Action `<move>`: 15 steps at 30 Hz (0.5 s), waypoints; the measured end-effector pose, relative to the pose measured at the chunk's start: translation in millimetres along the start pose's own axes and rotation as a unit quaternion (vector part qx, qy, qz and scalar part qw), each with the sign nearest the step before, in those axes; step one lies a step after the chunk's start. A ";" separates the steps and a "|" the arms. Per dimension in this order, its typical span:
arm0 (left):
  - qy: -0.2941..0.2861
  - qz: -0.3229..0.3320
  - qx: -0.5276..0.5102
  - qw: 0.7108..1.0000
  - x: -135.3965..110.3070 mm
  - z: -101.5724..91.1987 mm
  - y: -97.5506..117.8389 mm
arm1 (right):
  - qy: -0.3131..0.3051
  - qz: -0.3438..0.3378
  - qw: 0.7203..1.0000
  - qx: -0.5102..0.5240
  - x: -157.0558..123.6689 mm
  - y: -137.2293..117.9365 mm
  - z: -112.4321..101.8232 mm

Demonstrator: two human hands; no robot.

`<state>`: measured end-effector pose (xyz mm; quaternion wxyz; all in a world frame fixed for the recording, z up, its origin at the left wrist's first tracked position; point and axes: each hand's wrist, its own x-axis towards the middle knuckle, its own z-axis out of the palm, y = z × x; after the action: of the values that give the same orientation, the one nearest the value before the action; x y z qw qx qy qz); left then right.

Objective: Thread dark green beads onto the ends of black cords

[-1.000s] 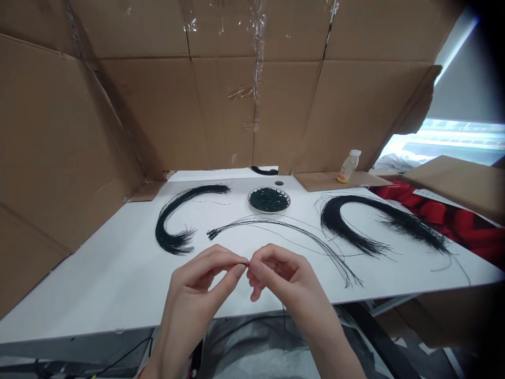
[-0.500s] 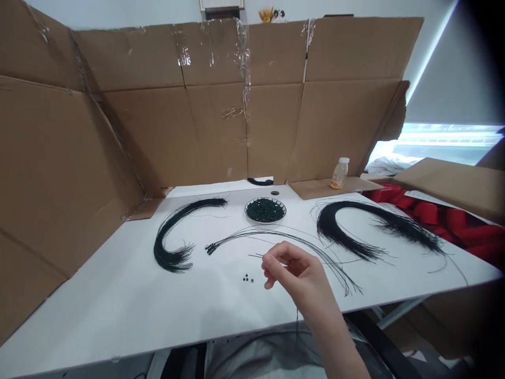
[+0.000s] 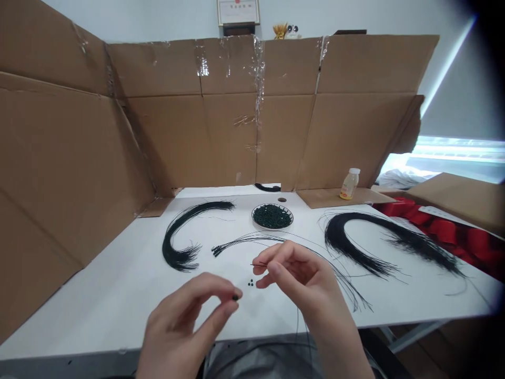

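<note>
Between thumb and forefinger, my left hand (image 3: 193, 316) pinches a small dark bead (image 3: 235, 297). Facing it, my right hand (image 3: 298, 276) grips a thin black cord (image 3: 258, 265) whose tip sticks out to the left; its tail hangs below the hand past the table edge. Bead and cord tip are apart. Several more dark beads (image 3: 251, 283) lie on the table between the hands. Behind them is a bunch of cords with beaded ends (image 3: 216, 250), partly hidden by my right hand. A plate (image 3: 253, 220) farther back is heaped with dark green beads (image 3: 272, 216).
Curved bundles of black cord lie at left (image 3: 170, 247) and right (image 3: 335, 231) on the white table (image 3: 118, 295). Cardboard walls (image 3: 221, 137) stand behind and to the left. A small bottle (image 3: 349, 184) sits at the back right, near a box of red items (image 3: 445, 231).
My left hand has come into view from the lower left, holding a bead; one fewer lies loose on the table. The right hand keeps its cord. The camera view has shifted a little.
</note>
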<state>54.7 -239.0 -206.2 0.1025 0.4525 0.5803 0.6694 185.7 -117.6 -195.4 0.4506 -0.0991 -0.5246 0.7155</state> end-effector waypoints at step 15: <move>-0.036 -0.210 -0.321 0.923 19.6 17.3 -11.3 | 0.020 -0.003 0.999 -0.045 -19.9 10.8 19.4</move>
<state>51.7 -210.7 -207.9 0.4015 0.2867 0.4121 0.7660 179.3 -145.8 -202.7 0.4583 -0.1321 -0.5472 0.6878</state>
